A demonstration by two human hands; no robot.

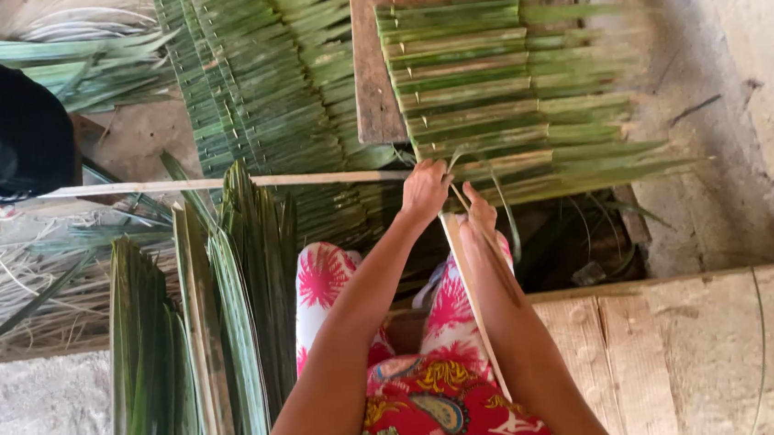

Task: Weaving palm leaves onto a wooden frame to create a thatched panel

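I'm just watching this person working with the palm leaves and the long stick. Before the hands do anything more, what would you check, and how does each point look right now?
1. Left hand on the work: ok, it rests at the near edge of the folded leaf panel where the long stick ends.
2. Right hand has a grip: ok, it holds a pale flat strip running back over the lap.
3. Panel supported: ok, it lies on a wooden board.
4. Spare leaves in reach: ok, a bundle of green leaves stands beside the left arm.
5. Leaf folds even along the stick: cannot tell, the hands hide the nearest fold.
6. Thin binding strand by the fingers: cannot tell whether taut.
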